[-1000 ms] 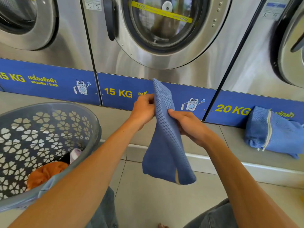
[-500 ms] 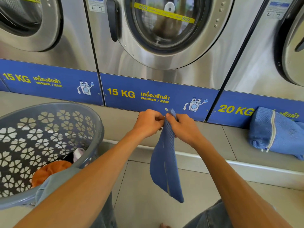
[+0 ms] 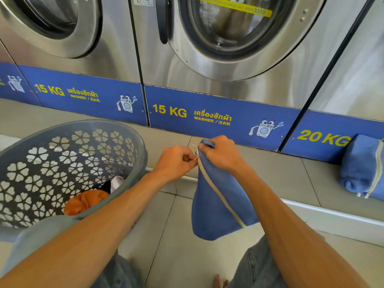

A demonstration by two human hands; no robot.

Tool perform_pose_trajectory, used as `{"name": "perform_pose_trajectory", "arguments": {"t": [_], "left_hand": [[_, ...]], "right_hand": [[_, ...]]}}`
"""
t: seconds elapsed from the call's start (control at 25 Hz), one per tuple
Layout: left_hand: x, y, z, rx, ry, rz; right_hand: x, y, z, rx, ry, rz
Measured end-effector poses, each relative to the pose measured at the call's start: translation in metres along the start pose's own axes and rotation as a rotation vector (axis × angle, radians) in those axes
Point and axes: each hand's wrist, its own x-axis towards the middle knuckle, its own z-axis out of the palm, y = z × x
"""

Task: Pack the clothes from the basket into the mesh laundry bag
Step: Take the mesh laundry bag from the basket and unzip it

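My right hand [image 3: 220, 154] grips the bag [image 3: 218, 202] top, zipper [image 3: 218, 194] running down-right, while my left hand [image 3: 176, 163] pinches its pull.

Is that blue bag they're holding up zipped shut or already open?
Shut, as far as shows: the mesh laundry bag hangs flat, its zipper an unbroken line. The left hand pinches the top end; the right hand grips the corner.
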Motion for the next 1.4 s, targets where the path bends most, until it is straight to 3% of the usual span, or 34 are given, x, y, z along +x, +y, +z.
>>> {"name": "perform_pose_trajectory", "arguments": {"t": [0.24, 0.36, 0.6, 0.72, 0.8, 0.88, 0.96, 1.04, 1.12, 1.4], "left_hand": [[-0.019, -0.013, -0.020, 0.082, 0.050, 0.032], [-0.029, -0.018, -0.028, 0.090, 0.003, 0.006], [-0.102, -0.054, -0.005, 0.036, -0.283, 0.032], [-0.136, -0.062, 0.015, 0.170, -0.541, 0.114], [-0.152, -0.064, 0.026, 0.195, -0.624, 0.134], [-0.150, -0.065, 0.028, 0.145, -0.565, 0.123], [-0.134, -0.065, 0.026, 0.009, -0.429, 0.022], [-0.120, -0.063, 0.020, -0.147, -0.313, -0.104], [-0.112, -0.061, 0.018, -0.188, -0.302, -0.131], [-0.115, -0.043, 0.028, -0.257, -0.621, -0.045]], "right_hand": [[0.010, -0.019, 0.022, -0.053, -0.043, -0.042], [0.010, -0.026, 0.028, -0.051, -0.041, -0.044], [-0.009, -0.017, 0.042, 0.129, -0.042, 0.169], [-0.009, -0.024, 0.035, 0.240, 0.071, 0.219], [-0.002, -0.026, 0.021, 0.322, 0.143, 0.283], [-0.001, -0.024, 0.013, 0.458, 0.136, 0.320], [-0.007, -0.021, 0.015, 0.583, -0.054, 0.373], [-0.022, -0.015, 0.024, 0.356, -0.341, 0.408], [-0.038, -0.007, 0.038, 0.088, -0.523, 0.402], [-0.043, 0.001, 0.050, -0.118, -0.282, 0.306]]}}
